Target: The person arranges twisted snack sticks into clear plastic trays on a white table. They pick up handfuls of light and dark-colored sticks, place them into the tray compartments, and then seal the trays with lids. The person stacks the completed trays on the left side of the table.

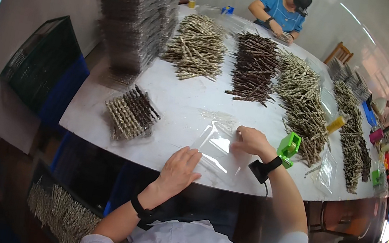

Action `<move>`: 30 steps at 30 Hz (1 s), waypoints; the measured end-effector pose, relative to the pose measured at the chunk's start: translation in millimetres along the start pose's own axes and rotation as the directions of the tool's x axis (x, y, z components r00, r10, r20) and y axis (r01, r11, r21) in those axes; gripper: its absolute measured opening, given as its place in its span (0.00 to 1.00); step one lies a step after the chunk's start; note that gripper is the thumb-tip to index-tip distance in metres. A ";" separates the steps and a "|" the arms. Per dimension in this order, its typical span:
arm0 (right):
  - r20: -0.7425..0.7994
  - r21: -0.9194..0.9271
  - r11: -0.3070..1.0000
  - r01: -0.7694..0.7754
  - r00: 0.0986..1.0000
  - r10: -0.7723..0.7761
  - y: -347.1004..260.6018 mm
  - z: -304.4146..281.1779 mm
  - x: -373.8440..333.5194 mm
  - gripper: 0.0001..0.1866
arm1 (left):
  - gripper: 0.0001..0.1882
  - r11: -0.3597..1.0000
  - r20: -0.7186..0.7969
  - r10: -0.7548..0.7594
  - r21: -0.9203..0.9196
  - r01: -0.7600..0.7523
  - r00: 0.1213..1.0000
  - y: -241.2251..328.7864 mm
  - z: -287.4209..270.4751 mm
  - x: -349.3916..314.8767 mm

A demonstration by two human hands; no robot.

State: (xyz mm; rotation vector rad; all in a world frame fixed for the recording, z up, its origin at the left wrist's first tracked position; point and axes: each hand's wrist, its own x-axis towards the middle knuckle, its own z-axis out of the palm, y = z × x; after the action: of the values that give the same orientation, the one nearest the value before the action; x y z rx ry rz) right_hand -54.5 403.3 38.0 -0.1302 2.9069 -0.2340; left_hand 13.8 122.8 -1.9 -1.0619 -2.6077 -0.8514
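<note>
A clear plastic tray (215, 151), shiny with reflections, lies flat near the front edge of the white table. My left hand (178, 171) rests at its left side, fingers stretched out and fingertips against the rim. On the tray's right edge, my right hand (253, 142) has its fingers bent around the rim; its fingertips are partly hidden. Just right of that hand stands a green tape dispenser (290, 146). To the left, a clear pack (130, 113) holds pale and dark brown twisted sticks in rows.
Tall stacks of filled clear packs (131, 20) rise at the back left. Piles of pale sticks (197, 45) and dark brown sticks (254, 67) cover the far side. A person in blue (283, 14) works across the table. A crate of sticks (60, 215) sits below, left.
</note>
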 end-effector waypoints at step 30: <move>0.176 0.982 0.135 -0.136 0.915 -0.362 -186.5 -32.7 140.3 0.08 | 0.30 0.832 -0.500 -0.308 0.272 0.484 0.810 -139.1 -153.0 -34.7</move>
State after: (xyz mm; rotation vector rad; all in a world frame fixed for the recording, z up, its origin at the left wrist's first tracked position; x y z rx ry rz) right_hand -185.1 209.9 70.9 -0.1377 1.7175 -1.8779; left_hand -62.0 -66.1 48.7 -0.1662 -2.4740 -0.5190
